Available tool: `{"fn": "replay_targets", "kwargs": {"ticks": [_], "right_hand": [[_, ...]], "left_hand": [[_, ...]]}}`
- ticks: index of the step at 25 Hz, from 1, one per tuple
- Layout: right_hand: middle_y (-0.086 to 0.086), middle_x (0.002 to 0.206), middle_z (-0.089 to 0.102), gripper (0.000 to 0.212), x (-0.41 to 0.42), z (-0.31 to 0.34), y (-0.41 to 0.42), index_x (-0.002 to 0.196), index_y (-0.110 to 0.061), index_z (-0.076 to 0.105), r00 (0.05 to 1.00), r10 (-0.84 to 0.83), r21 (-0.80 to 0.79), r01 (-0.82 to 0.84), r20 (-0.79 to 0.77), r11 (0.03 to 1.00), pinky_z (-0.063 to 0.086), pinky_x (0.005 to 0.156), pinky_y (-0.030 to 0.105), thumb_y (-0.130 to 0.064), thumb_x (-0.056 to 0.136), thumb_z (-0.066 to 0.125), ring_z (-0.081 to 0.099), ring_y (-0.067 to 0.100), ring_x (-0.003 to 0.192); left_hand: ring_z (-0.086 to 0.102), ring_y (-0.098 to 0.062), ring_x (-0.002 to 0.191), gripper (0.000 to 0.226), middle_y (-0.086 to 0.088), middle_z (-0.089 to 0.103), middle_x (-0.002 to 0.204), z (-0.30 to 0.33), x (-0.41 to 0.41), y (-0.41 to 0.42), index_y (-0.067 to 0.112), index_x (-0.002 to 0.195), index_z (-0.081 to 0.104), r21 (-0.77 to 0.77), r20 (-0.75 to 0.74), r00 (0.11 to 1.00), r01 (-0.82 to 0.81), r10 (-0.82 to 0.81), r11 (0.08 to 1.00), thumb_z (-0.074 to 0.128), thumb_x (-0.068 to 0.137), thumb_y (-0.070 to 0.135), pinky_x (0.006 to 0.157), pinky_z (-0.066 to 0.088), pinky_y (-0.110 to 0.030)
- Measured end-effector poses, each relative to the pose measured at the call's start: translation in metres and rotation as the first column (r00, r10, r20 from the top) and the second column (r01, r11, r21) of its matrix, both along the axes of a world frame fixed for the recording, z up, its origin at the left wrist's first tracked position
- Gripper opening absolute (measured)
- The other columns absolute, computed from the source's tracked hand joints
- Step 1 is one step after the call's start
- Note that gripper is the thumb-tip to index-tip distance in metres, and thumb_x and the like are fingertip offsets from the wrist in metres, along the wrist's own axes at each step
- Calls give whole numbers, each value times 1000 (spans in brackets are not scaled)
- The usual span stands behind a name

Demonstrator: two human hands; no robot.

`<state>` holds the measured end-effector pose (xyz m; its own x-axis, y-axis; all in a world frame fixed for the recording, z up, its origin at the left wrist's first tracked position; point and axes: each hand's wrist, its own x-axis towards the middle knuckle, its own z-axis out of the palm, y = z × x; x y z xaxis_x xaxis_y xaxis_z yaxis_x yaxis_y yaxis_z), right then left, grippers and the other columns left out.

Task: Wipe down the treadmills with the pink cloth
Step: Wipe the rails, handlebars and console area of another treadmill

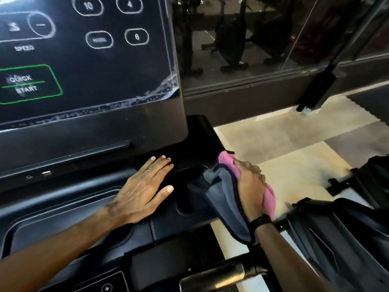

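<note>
— Logging item one: pink cloth (269, 197), grey-backed, bunched under the right hand (250, 186), whose fingers curl round it at the console's outer edge.

— Handling?

— Soft, light, limp, I'd judge; a loose flap hangs wrist-side. Best gathered whole in the palm.

— Item two?

— Left hand (145, 186), spread flat, pressing the treadmill console (63, 199) just inboard of the cup recess (189, 199) between both hands.
</note>
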<state>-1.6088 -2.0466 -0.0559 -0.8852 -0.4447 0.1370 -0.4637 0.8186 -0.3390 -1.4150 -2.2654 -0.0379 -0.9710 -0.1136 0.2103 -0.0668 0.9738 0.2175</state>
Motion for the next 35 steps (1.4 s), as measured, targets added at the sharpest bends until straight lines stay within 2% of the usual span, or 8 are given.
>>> {"fn": "replay_targets", "kwargs": {"ticks": [6,10,13,18,26,30,32,35], "right_hand": [[-27,119,58,32,12,9,35,124,-42,58,915,396,-64,-401,-79,914,41,89,27,-43,93,49,50,0,107],[-17,90,61,18,-67,-48,21,93,-34,57,911,269,-292,-177,314,940,39,70,5,-42,104,46,63,3,93],[-5,106,57,26,-102,-43,-32,111,-27,60,816,100,-361,140,570,922,38,86,23,-33,108,35,58,20,107],[-28,145,45,49,-43,-14,4,142,-41,49,867,498,-343,-458,34,820,29,111,19,-50,97,31,38,-10,133],[0,120,65,25,-134,-100,-48,119,-27,63,814,155,-342,56,559,938,43,86,14,-31,107,42,60,25,119],[4,148,49,61,-109,-13,-86,148,-23,40,871,356,-379,-220,339,899,35,111,40,-55,98,22,46,25,135],[-1,155,41,69,-73,1,-53,155,-24,32,809,587,-281,-556,33,782,33,116,38,-58,96,23,39,17,142],[-14,157,34,70,-64,-24,-5,154,-27,34,803,585,-319,-529,110,786,27,115,24,-68,97,32,33,4,143]], "left_hand": [[18,-21,152,67,-11,29,161,-5,-11,15,3,150,36,-25,50,999,6,-5,1000,29,103,50,123,14,-44],[19,-23,152,68,-10,25,163,-4,-13,19,4,151,34,-34,64,998,4,-2,999,34,101,50,123,13,-47],[19,-24,152,70,-9,23,163,-3,-15,22,4,152,32,-29,96,995,-3,6,1000,34,101,52,122,13,-49],[20,-26,151,72,-8,22,164,-1,-14,23,4,153,30,-29,123,992,25,-21,999,36,100,53,120,15,-51],[22,-24,151,69,-6,25,163,1,-15,25,7,151,35,-26,141,989,44,-40,999,38,100,53,120,16,-51],[22,-24,151,69,-7,26,163,2,-12,26,7,151,36,-13,126,992,19,-17,1000,37,100,54,120,18,-51],[22,-24,151,70,-7,26,163,3,-12,26,7,151,35,-16,109,994,7,-5,1000,37,100,55,120,17,-50],[22,-23,151,70,-6,26,162,3,-15,29,7,150,37,-16,91,996,22,-21,1000,39,99,55,120,17,-50]]}}
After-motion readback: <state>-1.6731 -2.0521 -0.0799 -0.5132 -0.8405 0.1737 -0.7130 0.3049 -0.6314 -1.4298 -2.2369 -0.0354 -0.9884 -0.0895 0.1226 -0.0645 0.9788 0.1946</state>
